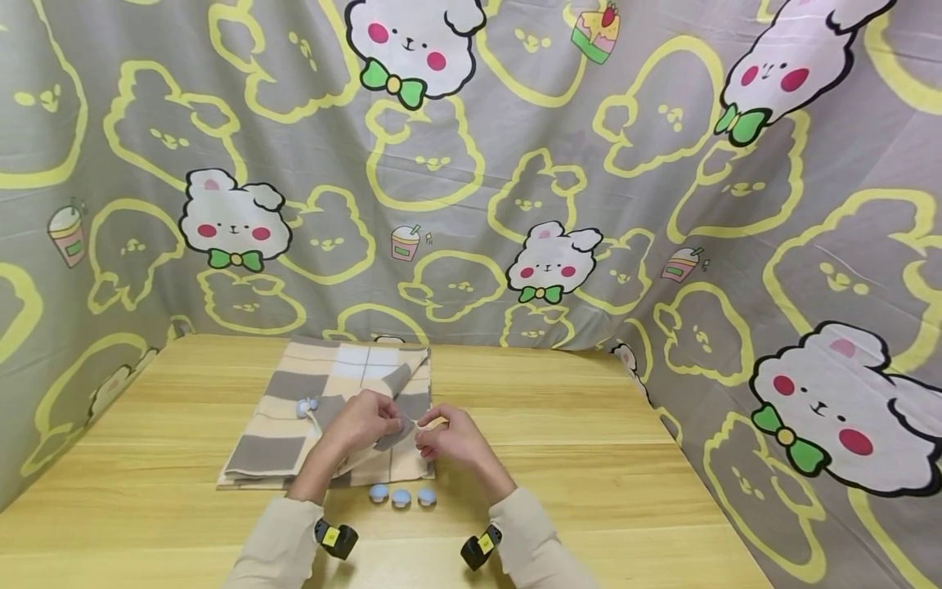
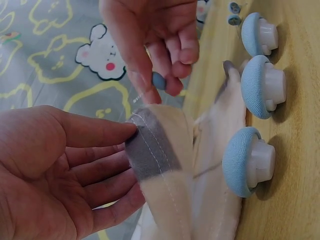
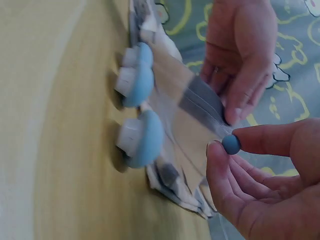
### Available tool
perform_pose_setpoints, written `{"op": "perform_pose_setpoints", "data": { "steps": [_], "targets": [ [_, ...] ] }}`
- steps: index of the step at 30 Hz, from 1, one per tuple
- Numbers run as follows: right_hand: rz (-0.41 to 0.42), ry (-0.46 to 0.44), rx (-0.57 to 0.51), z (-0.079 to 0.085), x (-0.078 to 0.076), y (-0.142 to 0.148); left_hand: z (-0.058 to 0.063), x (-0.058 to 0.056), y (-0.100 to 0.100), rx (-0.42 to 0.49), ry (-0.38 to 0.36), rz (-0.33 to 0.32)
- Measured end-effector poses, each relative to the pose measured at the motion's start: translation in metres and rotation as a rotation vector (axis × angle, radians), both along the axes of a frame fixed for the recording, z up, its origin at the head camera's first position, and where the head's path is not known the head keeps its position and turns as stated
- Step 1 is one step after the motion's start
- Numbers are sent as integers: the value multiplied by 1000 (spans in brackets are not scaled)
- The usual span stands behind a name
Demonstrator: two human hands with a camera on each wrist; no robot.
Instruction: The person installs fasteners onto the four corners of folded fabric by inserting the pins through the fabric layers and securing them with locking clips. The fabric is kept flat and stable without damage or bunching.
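A folded plaid cloth in grey, cream and white lies on the table. My left hand pinches a lifted corner of it between thumb and fingers, and a stitched hem runs along that corner in the left wrist view. Facing it from the right, my right hand holds a small blue ball-headed pin between thumb and index finger. The pin's thin pale shaft points at the cloth corner in the left wrist view. Three mushroom-shaped pieces with blue caps and white bases sit near the cloth's front edge.
More small blue round-headed pieces lie on the cloth's left part. The wooden table reaches past the cloth on both sides. A patterned curtain hangs behind the table and along both sides.
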State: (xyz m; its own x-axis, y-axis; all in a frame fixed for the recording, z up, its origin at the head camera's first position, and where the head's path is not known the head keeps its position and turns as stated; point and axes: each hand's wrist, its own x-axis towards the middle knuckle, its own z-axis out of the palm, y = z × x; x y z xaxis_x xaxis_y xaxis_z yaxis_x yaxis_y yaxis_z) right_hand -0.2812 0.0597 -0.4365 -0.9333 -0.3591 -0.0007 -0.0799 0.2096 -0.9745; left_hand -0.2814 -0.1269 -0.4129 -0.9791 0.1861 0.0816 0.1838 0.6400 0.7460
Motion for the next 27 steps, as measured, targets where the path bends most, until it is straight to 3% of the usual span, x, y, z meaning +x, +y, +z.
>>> {"op": "perform_pose_setpoints", "data": {
  "steps": [16, 27],
  "targets": [
    [6, 24, 51, -10, 0, -8, 2, 1, 1, -14, -9, 6],
    [-12, -14, 46, -11, 1, -8, 2, 1, 1, -16, 0, -5]
  ]
}}
